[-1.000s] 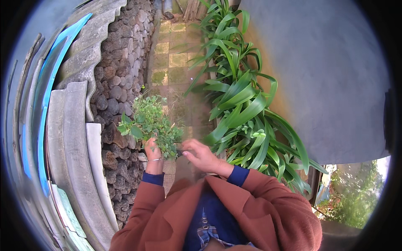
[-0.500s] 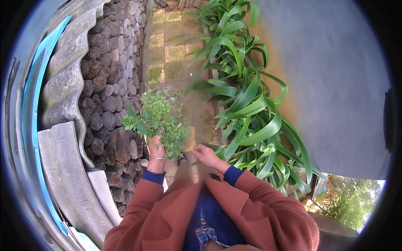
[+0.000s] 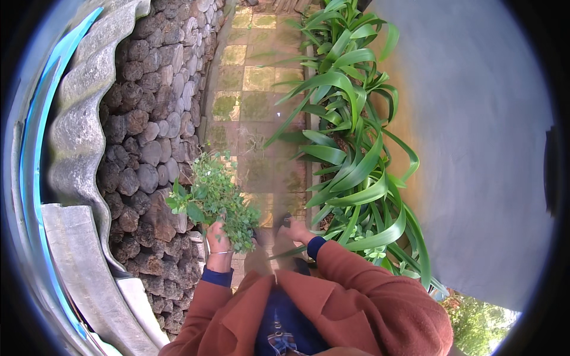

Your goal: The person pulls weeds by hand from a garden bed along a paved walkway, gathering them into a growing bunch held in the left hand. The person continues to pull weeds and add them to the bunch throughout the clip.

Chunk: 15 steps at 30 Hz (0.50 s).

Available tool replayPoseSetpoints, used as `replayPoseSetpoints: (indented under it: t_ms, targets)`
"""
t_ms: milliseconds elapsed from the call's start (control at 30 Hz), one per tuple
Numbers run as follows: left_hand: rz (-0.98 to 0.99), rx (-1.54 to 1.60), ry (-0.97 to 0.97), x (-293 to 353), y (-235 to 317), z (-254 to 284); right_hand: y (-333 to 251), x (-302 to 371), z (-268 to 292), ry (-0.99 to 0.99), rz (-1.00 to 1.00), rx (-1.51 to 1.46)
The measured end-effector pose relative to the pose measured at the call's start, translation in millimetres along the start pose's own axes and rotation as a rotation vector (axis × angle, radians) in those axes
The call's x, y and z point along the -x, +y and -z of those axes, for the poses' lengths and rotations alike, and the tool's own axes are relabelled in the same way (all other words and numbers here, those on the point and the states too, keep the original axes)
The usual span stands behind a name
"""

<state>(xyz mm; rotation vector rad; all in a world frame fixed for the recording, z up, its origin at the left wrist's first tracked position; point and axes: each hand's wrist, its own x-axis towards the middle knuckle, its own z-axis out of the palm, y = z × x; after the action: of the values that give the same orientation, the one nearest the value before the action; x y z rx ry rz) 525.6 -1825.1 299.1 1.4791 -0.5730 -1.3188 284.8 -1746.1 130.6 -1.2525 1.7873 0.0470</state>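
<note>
My left hand (image 3: 218, 238), with a thin bracelet at the wrist, is closed round the lower stems of a leafy bunch of uprooted-looking green plants (image 3: 217, 188). The bunch spreads up and forward from my fist, with broader leaves on its left side and finer sprigs on top. My right hand (image 3: 297, 231) is apart from it, over the path by the dark shoe (image 3: 286, 220) and near the strap-leaved plants (image 3: 368, 190). Its fingers are curled in; whether anything small is inside them is hidden.
A paved path (image 3: 258, 113) runs ahead between stacked cut logs (image 3: 157, 139) on the left and the planted bed on the right. Corrugated grey sheeting (image 3: 80, 124) and a blue edge (image 3: 56, 77) stand beyond the logs. A grey wall (image 3: 475, 130) rises behind the bed.
The view has shifted along the path. The bunch, still in my left hand, hangs slightly lower and further left in view. My right hand is lower and a little further right.
</note>
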Motion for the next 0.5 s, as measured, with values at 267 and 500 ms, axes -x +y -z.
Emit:
replayPoseSetpoints:
  t_ms: [267, 500]
  targets:
    - [0.080, 0.053, 0.037, -9, -3, 8, 23, -48, -12, -0.132, -0.065, 0.155]
    - [-0.005, -0.419, 0.004, -27, -34, 49, 28, -73, -15, -0.147, -0.088, 0.158]
